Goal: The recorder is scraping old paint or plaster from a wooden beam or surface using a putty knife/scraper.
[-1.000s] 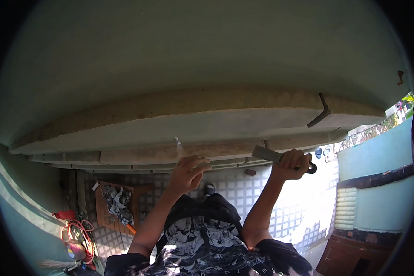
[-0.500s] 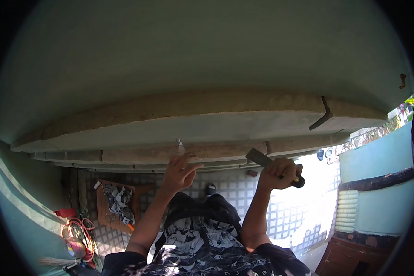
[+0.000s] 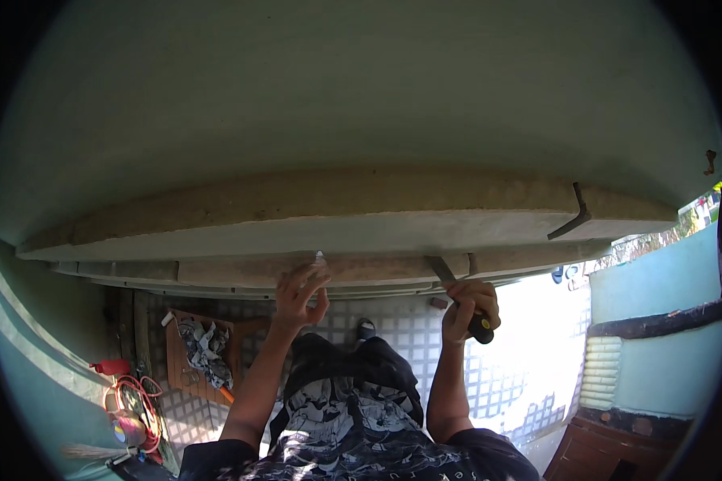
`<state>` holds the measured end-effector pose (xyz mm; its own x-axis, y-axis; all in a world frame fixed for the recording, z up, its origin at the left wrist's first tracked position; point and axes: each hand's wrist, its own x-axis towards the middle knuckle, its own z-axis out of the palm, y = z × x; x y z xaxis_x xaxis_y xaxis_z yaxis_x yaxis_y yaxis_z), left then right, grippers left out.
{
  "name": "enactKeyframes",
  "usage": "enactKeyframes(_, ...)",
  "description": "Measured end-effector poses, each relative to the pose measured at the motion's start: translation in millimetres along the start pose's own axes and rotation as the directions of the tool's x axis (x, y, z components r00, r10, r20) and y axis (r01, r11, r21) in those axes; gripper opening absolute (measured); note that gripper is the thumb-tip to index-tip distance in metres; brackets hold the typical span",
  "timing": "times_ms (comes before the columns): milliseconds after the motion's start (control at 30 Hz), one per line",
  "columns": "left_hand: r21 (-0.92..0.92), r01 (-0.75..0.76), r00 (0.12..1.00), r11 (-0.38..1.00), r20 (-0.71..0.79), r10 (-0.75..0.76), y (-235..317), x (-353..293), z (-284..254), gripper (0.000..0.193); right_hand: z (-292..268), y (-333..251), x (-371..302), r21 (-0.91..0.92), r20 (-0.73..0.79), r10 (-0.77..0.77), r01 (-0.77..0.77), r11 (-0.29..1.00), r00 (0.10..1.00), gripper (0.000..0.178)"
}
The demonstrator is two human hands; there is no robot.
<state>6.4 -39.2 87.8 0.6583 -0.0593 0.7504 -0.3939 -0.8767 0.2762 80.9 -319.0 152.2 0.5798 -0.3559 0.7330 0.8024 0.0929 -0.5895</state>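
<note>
My right hand (image 3: pixel 472 309) is wrapped round the dark handle of a putty knife (image 3: pixel 440 269). Its flat metal blade points up and left, its tip at or close to the pale wall band (image 3: pixel 369 234); contact is hard to judge. Left of it, my left hand (image 3: pixel 301 295) is raised with fingers apart and slightly bent, and I see nothing held in it. A small white patch (image 3: pixel 320 258) shows on the wall just above those fingertips.
A dark bent strip (image 3: pixel 573 212) marks the ledge on the right. Below left stands a wooden table (image 3: pixel 192 383) with a crumpled patterned cloth (image 3: pixel 204 349). Beside it lies a coiled pinkish hose (image 3: pixel 140 397). Tiled floor (image 3: pixel 401 361) lies below.
The putty knife and my right hand have moved left, the blade turning more upright. My left hand has shifted slightly left and up, its thumb nearer the fingers. The view has tilted slightly.
</note>
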Motion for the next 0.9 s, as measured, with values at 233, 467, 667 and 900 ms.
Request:
enactKeyframes(233,0.082,-0.044,0.996,0.996,-0.075,0.050,-4,-2,9,0.041,3,-43,12,0.041,0.292,-0.013,0.001,0.999,0.956,0.042)
enactKeyframes(467,0.155,-0.058,0.993,0.986,-0.089,0.072,-3,-3,12,0.037,14,-30,9,0.106,0.244,-0.128,0.105,0.989,0.961,0.033)
enactKeyframes(667,0.165,-0.049,0.995,0.985,-0.078,0.062,-2,-7,12,0.037,7,-28,9,0.008,0.240,-0.070,0.070,0.997,0.968,0.038)
enactKeyframes(900,0.164,-0.041,0.995,0.986,-0.085,0.056,-1,-4,14,0.036,6,-20,7,0.015,0.196,0.030,-0.033,0.999,0.980,0.043)
